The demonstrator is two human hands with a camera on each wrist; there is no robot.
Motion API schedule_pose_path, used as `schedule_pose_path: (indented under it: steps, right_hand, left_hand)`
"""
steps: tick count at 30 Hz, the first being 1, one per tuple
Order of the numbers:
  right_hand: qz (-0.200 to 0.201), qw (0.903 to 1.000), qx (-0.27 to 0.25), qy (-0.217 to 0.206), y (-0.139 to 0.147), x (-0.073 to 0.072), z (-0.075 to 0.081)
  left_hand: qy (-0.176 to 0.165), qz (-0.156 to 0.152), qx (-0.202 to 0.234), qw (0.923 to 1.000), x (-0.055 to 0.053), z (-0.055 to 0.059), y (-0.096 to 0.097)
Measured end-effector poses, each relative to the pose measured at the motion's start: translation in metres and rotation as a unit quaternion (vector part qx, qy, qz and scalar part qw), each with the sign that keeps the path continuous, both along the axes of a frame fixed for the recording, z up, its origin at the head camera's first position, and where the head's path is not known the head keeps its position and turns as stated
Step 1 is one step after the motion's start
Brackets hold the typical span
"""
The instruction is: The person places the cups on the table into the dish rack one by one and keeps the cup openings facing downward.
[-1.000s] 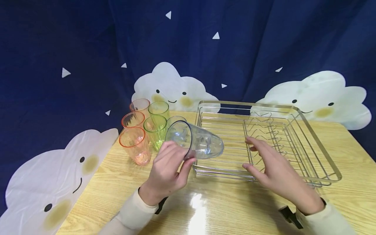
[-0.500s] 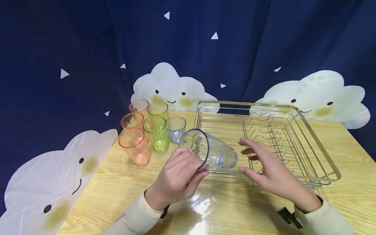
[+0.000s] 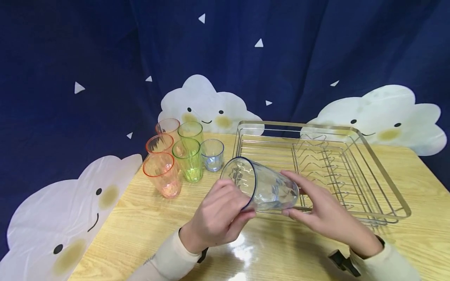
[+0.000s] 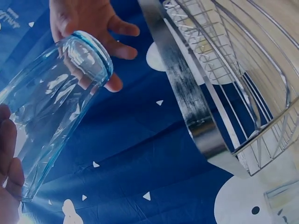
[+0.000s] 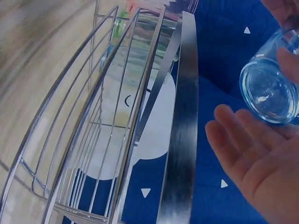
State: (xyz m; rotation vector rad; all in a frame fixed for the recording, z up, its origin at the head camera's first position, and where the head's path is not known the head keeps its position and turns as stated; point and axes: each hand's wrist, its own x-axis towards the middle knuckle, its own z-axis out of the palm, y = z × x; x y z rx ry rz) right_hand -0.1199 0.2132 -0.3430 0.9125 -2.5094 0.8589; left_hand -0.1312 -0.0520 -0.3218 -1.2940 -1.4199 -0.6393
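Note:
A clear tumbler with a blue rim [image 3: 272,189] lies tilted on its side in the air, its mouth towards the left and its base towards the right. My left hand [image 3: 218,214] pinches the rim, with the fingers partly inside the mouth. Around the base end is my right hand [image 3: 327,205], thumb below and fingers above, held fairly straight. The right wrist view shows that hand's palm [image 5: 275,172] spread close to the tumbler's base [image 5: 268,91]; firm contact is hard to judge. In the left wrist view the tumbler [image 4: 51,112] spans between both hands.
A metal wire dish rack [image 3: 381,168] stands on the wooden table [image 3: 140,234], behind and right of the hands. To the left are several upright tumblers: orange ones [image 3: 161,171], green ones [image 3: 188,156] and a small blue one [image 3: 212,156]. A dark blue curtain [image 3: 225,50] hangs behind.
My left hand has carried the blue-rimmed tumbler rightwards and nearer to me, away from the other tumblers. Its base has come between the right hand's thumb and fingers.

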Motion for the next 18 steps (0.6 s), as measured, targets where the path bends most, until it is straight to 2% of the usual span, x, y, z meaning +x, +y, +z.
schedule_pose_path:
  steps: [3,6,8,12,18]
  right_hand:
    - [0.009,0.9995,-0.026,0.016,0.0003,-0.0007,0.0002]
    - [0.018,0.9978,-0.06,0.022,-0.0004,-0.002,0.0024]
    - [0.021,0.9964,-0.081,0.017,0.0007,-0.002,0.004]
    - [0.022,0.9958,-0.089,0.003,0.0023,-0.0019,0.007]
    - [0.039,0.9931,-0.108,-0.026,0.004,-0.0021,0.0064]
  left_hand:
    - [-0.016,-0.003,-0.005,0.9999,-0.0004,-0.0004,-0.0008]
    - [-0.055,0.01,-0.012,0.9983,0.0004,-0.0015,-0.0035]
    - [-0.085,0.017,-0.016,0.9961,-0.0007,-0.0022,-0.0038]
    - [-0.127,0.025,-0.014,0.9915,-0.0029,-0.0037,-0.0036]
    - [-0.162,0.025,-0.01,0.9864,-0.0031,-0.0062,-0.0037]
